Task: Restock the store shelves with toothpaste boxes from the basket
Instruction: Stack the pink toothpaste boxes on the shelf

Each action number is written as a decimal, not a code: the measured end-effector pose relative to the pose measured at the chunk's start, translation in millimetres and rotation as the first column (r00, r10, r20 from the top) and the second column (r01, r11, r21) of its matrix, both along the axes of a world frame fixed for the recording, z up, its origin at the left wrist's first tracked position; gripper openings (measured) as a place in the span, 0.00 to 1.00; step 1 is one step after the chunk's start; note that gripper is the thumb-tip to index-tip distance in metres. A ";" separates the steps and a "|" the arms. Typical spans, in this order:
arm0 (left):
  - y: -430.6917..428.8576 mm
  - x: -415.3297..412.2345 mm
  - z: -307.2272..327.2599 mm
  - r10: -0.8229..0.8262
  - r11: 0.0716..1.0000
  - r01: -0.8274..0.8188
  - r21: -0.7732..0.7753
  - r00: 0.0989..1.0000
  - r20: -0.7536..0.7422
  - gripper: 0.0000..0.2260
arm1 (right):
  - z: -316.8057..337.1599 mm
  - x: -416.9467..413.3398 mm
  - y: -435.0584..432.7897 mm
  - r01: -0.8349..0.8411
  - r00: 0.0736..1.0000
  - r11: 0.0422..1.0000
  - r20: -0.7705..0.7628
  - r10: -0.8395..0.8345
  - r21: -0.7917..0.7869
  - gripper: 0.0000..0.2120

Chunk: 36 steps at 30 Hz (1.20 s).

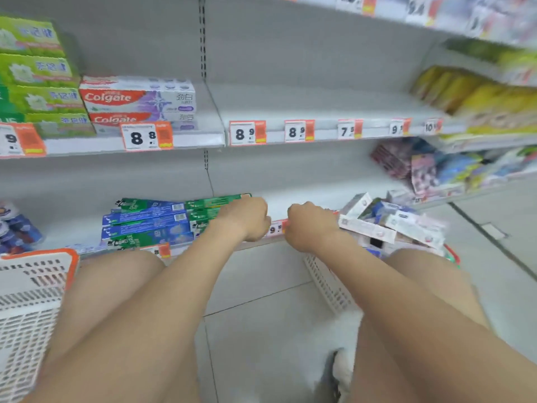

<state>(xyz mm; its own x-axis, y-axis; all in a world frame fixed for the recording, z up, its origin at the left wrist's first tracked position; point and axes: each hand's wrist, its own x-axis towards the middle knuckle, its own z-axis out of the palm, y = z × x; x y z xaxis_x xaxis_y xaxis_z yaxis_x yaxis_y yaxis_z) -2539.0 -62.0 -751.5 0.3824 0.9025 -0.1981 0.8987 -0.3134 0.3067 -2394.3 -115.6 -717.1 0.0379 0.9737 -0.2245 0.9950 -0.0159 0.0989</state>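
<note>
On the lower shelf lies a stack of blue and green toothpaste boxes. My left hand sits at the stack's right end, its fingers curled around the green toothpaste boxes there. My right hand is a fist at the shelf's front edge, between a price tag and the white basket. Its fingers are hidden, so I cannot see whether it holds anything. The basket stands on the floor at the right, heaped with white and blue toothpaste boxes.
A second white basket with an orange rim stands at my left knee. The middle shelf carries Colgate boxes and green boxes at the left and yellow packs at the right. Blue bottles stand at the lower left.
</note>
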 end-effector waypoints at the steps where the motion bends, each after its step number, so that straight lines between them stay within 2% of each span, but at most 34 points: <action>1: -0.5 15.8 -4.9 -0.019 1.000 0.019 0.007 1.000 -0.001 0.13 | 0.2 14.7 -1.2 0.010 1.000 1.000 0.002 -0.010 -0.003 0.10; 3: -1.4 48.7 -19.2 -0.056 0.998 0.056 -0.006 0.998 0.003 0.15 | -3.9 46.2 -3.2 0.033 0.999 0.999 0.028 -0.032 -0.033 0.14; 6: -2.0 99.6 -52.1 -0.089 0.992 0.093 -0.085 0.995 0.048 0.12 | -15.5 95.5 -2.8 0.053 0.995 0.994 0.095 -0.044 -0.094 0.16; 9: -11.4 146.2 -82.0 -0.037 0.972 0.068 -0.224 0.990 0.139 0.15 | -28.8 142.7 6.5 0.070 0.990 0.988 0.128 -0.052 -0.141 0.17; 11: -20.3 172.5 -101.0 0.032 0.950 0.031 -0.310 0.980 0.196 0.15 | -38.8 168.5 17.1 0.087 0.992 0.973 0.110 -0.064 -0.215 0.13; 14: -25.7 205.5 -128.3 0.087 0.924 0.004 -0.381 0.972 0.220 0.05 | -53.8 190.5 34.3 0.049 0.996 0.927 0.086 -0.018 -0.372 0.07; 16: -23.9 220.3 -143.0 0.107 0.901 -0.014 -0.434 0.975 0.192 0.15 | -62.1 194.0 42.7 -0.001 0.999 0.904 0.031 0.015 -0.428 0.08; 18: -17.2 233.7 -158.9 0.097 0.877 -0.015 -0.480 0.985 0.146 0.20 | -70.8 195.6 49.3 -0.049 0.998 0.898 0.004 0.057 -0.437 0.06; 22: -8.8 262.5 -169.3 0.206 0.823 -0.094 -0.560 0.968 0.141 0.14 | -87.7 211.7 54.9 -0.092 0.994 0.922 0.019 0.107 -0.377 0.16; 26: -2.0 274.4 -182.1 0.310 0.828 -0.191 -0.527 0.939 0.147 0.07 | -97.6 234.5 61.2 -0.226 0.972 0.931 -0.008 0.233 -0.287 0.15; 29: -2.7 277.5 -184.2 0.387 0.818 -0.241 -0.523 0.902 0.190 0.05 | -96.8 243.7 70.0 -0.343 0.939 0.921 -0.093 0.331 -0.184 0.17; 32: -5.3 277.8 -179.1 0.422 0.838 -0.290 -0.462 0.881 0.212 0.10 | -87.7 246.7 77.0 -0.406 0.907 0.910 -0.161 0.390 -0.083 0.13; 36: -4.2 255.1 -176.9 0.429 0.872 -0.333 -0.358 0.872 0.235 0.09 | -70.9 245.2 82.6 -0.422 0.892 0.905 -0.201 0.405 -0.051 0.07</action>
<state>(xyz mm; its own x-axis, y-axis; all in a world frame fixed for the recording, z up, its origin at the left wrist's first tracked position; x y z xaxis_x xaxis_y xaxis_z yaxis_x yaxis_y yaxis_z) -2283.9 -66.2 -928.4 0.1039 0.9052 -0.4121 0.7782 0.1840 0.6004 -2149.0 -33.1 -788.0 -0.4134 0.8675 -0.2766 0.9103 0.4012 -0.1022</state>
